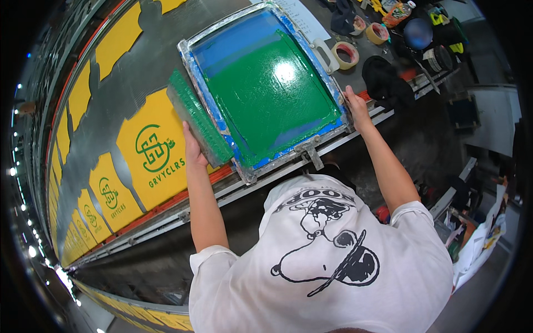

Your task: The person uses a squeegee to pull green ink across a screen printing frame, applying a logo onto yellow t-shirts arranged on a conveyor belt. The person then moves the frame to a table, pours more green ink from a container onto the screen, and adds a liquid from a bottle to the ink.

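A screen printing frame point(280, 161) lies tilted before me on the long table, its mesh coated with wet green ink point(255, 94) and edged in blue. My left hand point(194, 149) is closed on a squeegee point(191, 111) smeared with green ink, held along the frame's left side; most of its fingers are hidden. With its thumb on top, my right hand point(357, 110) grips the frame's lower right edge, fingers partly out of sight. Beside the squeegee lies a yellow fabric piece point(130, 136) printed with a green emblem.
More yellow pieces point(119, 41) run along the dark table point(161, 33) to the left. Beyond the frame's right side are tape rolls point(377, 33), a white-handled object point(323, 55), a black cloth point(383, 77) and a bottle point(398, 14). A metal rail point(272, 180) follows the near edge.
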Motion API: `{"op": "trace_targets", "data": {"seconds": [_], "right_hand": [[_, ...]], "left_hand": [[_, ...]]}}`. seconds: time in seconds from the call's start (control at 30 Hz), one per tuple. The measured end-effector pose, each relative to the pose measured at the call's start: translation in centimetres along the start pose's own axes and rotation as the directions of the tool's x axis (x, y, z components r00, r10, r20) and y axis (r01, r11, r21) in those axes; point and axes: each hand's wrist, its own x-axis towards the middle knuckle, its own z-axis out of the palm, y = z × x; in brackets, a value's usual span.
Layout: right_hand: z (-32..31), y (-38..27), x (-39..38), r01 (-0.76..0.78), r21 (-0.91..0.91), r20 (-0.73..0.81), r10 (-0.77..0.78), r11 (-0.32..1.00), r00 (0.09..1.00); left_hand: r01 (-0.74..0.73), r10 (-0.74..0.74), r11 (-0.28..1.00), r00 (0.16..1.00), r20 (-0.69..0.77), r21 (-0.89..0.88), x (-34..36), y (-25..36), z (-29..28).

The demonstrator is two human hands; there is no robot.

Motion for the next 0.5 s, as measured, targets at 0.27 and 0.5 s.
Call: {"op": "trace_targets", "data": {"seconds": [0.27, 0.5], "right_hand": [[-2.2, 2.0, -0.9, 0.079, -0.363, -0.239, -0.175, 0.928, 0.955], [-6.4, -3.6, -9.1, 0.117, -0.172, -0.302, -0.165, 0.978, 0.939]], "left_hand": [[0.081, -0.041, 0.954, 0.989, -0.142, 0.29, 0.1, 0.6, 3.0], [-0.021, 0.061, 0.916, 0.994, -0.087, 0.401, 1.5, -0.2, 0.0]]}}
